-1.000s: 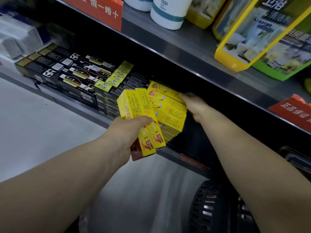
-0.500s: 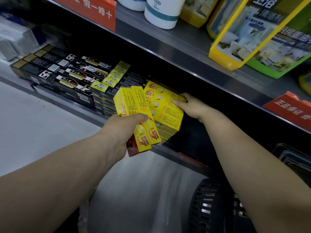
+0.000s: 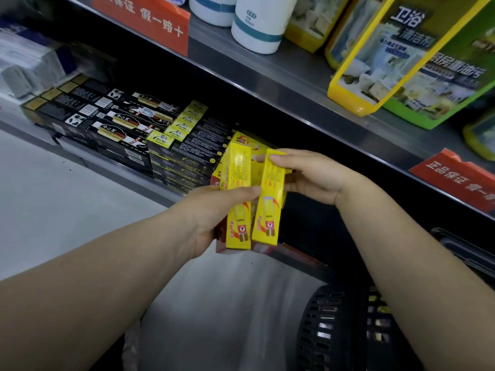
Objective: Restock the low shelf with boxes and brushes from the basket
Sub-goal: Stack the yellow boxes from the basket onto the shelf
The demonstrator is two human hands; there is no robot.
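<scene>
At the low steel shelf [image 3: 126, 178], right hand [image 3: 313, 178] pinches a long yellow cardboard box [image 3: 267, 207] (far end, axis shelfward); left hand [image 3: 211, 210] grips spare boxes [image 3: 237, 167].

The right grip [image 3: 318, 178] has left the yellow stack [image 3: 242, 137] on the low shelf [image 3: 160, 195] and drawn back. It now pinches the top end of one box [image 3: 269, 199] in the bunch held by the left grip [image 3: 211, 210]. That box has parted from its neighbour [image 3: 237, 183], and both now stand nearly upright instead of fanned and tilted. The held boxes now cover most of the stack. The view has dipped, showing more of the basket [image 3: 326, 333].
</scene>
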